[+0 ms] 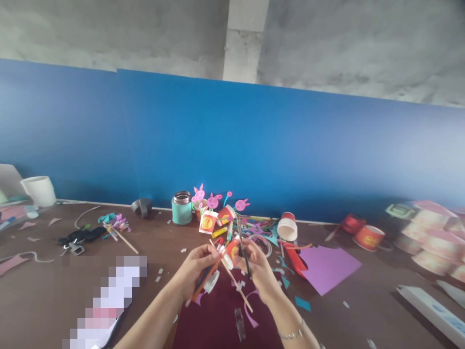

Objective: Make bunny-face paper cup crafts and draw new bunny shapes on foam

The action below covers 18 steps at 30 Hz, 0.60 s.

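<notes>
Just above a maroon sheet (192, 325) at the near edge, a little red paper cup (231, 248) sits between the two hands, tipped over rather than upright, with its white edge towards the left side. It looks closer to the right hand (257, 266), whose fingers are bunched and pinching its side, with a slim dark tool (247, 261) running past them (can't tell what it is). Left hand (196, 267) is curled in, fingertips pinched near the cup's white edge, and it's gripping an orange-brown stick (205, 282) that slants down to the left. Then a pale wooden stick (240, 289) has its long axis going the other way, from the cup down to the right, smooth and straight.

Out to the right there's flat purple paper (330, 269) with crisp corners, just beside a curved, glossy red tool (296, 260). Further back, a printed cup (208, 221) stands near a turquoise jar (181, 213) with a shiny metal rim, and flat pink cutout faces (212, 201) with pointy ears poke up behind. Past all that it's a smooth blue partition (225, 131), then rough grey concrete (174, 39)
</notes>
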Motion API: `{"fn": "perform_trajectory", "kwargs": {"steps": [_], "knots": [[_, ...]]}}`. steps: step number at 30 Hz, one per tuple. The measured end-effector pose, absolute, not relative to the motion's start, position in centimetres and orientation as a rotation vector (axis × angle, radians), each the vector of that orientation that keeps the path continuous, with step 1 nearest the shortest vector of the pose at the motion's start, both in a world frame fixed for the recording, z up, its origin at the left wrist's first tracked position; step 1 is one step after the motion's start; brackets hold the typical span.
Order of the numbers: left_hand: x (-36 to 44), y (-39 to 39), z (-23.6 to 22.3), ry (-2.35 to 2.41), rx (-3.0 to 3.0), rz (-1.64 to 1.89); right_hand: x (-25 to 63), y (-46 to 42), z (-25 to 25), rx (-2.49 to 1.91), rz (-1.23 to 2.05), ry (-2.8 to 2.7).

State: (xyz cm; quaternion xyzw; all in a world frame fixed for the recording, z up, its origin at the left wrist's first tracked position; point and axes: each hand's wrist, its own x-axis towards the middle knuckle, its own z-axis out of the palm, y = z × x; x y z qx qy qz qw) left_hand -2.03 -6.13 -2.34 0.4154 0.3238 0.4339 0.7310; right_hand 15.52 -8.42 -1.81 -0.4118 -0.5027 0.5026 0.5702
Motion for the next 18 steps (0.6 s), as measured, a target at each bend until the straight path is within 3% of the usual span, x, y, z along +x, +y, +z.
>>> {"fn": "perform_trajectory", "kwargs": {"steps": [12, 18], "knots": [[-1.2, -7.1, -3.0, 0.498, 0.831, 0.693, 14.2, -9.5, -1.3, -0.837, 1.301, -1.092], [-1.0, -6.9, -3.2, 0.69, 1.017, 0.806, 14.6, -8.9, -1.9, -0.872, 1.295, -1.087]]}}
